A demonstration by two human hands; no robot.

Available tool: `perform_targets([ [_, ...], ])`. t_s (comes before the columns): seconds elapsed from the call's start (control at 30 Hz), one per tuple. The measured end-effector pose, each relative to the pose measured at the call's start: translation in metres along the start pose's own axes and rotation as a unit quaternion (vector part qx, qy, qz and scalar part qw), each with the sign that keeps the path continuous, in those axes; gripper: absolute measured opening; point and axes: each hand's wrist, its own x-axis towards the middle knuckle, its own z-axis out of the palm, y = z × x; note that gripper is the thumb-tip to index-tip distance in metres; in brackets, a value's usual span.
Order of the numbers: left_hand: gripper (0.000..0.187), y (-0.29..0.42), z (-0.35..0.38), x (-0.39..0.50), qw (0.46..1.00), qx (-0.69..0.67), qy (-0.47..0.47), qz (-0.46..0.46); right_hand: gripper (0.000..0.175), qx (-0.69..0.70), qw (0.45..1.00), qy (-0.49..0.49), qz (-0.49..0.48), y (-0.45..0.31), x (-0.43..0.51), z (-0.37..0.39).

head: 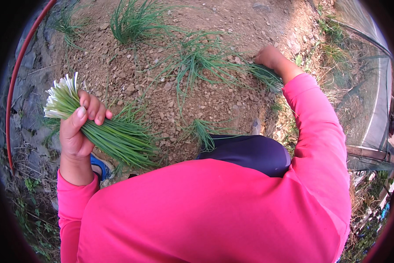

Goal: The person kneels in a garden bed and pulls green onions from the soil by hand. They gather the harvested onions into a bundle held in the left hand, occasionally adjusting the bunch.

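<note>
My left hand (pixel 81 121) is closed round a thick bundle of green chives (pixel 118 141), their white cut ends up at the left and the green leaves hanging down to the right. My right hand (pixel 270 59) reaches to the upper right, at a clump of chive-like leaves (pixel 266 77) by the edge of the soil. Its fingers are bent and turned away, so what they hold is hidden. Between the hands a spreading clump of the same plant (pixel 197 62) grows from the stony soil, with a small tuft (pixel 202 131) beside my knee.
More clumps stand at the top, one upright (pixel 128 24) and one smaller (pixel 67 28). A red hose or rod (pixel 11 85) curves along the left over grey stone. Green netting (pixel 361 95) with a pole (pixel 371 153) borders the right. My knee (pixel 249 153) rests low over the soil.
</note>
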Motion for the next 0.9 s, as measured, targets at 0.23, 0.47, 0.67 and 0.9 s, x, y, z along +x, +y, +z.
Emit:
perform_targets([
  [0.23,0.024,0.000,-0.003,0.003,1.000,-0.006,-0.004,0.003,0.022,0.490,0.860,0.094,0.111,0.039,-0.005,0.022],
  [0.47,0.023,0.000,-0.004,0.004,1.000,-0.008,-0.009,-0.001,0.026,0.109,0.973,0.127,0.161,0.047,-0.034,-0.013],
  [0.67,0.025,-0.001,-0.005,0.004,1.000,-0.004,0.011,0.009,0.026,-0.253,0.943,0.162,0.140,0.029,-0.063,-0.072],
  [0.9,0.025,-0.001,-0.001,0.007,1.000,0.000,0.004,0.014,0.021,0.191,0.959,0.084,-0.193,-0.022,-0.022,-0.060],
])
